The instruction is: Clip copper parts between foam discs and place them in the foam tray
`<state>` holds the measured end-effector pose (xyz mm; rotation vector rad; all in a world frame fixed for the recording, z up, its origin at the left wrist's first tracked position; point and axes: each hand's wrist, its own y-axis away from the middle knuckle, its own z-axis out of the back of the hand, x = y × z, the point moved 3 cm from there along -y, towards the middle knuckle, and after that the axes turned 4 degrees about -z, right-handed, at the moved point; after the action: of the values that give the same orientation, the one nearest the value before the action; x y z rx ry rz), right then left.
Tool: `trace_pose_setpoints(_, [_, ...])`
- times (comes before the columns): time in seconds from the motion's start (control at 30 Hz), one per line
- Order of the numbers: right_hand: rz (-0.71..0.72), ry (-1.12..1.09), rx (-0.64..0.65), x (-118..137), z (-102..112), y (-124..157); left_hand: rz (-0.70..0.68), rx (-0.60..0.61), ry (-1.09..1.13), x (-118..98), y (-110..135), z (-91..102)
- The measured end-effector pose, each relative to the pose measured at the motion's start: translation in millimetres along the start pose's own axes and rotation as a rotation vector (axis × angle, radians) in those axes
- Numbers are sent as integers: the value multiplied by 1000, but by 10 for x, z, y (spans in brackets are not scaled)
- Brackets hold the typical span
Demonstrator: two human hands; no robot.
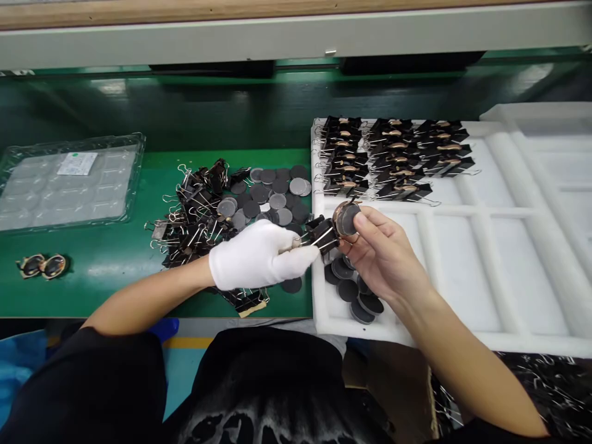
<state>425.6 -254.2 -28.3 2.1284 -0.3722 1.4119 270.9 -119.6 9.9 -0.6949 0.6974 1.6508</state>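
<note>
Round brown-rimmed frame (337, 217) w/ dark grey disc (350, 220): pinched in bare R hand (382, 250), over white plastic tray (462, 271), just beside black metal binder clip (319, 230) that white-gloved L hand (268, 256) squeezes by wire handles (324, 238). Disc might slip if R grip eases or clip bites off-ctr.

Gloved left hand (263, 256) grips binder clip (324, 232); bare right hand (386, 259) pinches dark disc (350, 219). On green worktop (106, 271), from left hand: clip pile (198, 203) ten o'clock, loose discs (259, 193) twelve, sunglasses (54, 266) nine.
</note>
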Motion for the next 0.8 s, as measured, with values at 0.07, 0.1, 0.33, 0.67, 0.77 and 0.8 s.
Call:
trace_pose_setpoints(0.07, [12, 11, -24, -20, -2, -1, 6, 6, 31, -11, -4, -36])
trace_pose_setpoints(0.1, [28, 26, -31, -23, -1, -2, 7, 10, 36, -16, -3, -43])
trace_pose_setpoints(0.33, [130, 99, -27, -21, -9, 14, 19, 66, 7, -26, 9, -43])
trace_pose_setpoints(0.67, [134, 43, -66, -47, -36, 54, 8, 199, -210, -84, 47, 101])
trace_pose_setpoints(0.77, [16, -135, -56, -32, -2, 20, 86, 77, -462, 18, 130, 568])
trace_pose_setpoints(0.8, [-32, -190, -37, -24, 8, 4, 171, -22, -548, 112, 163, 767])
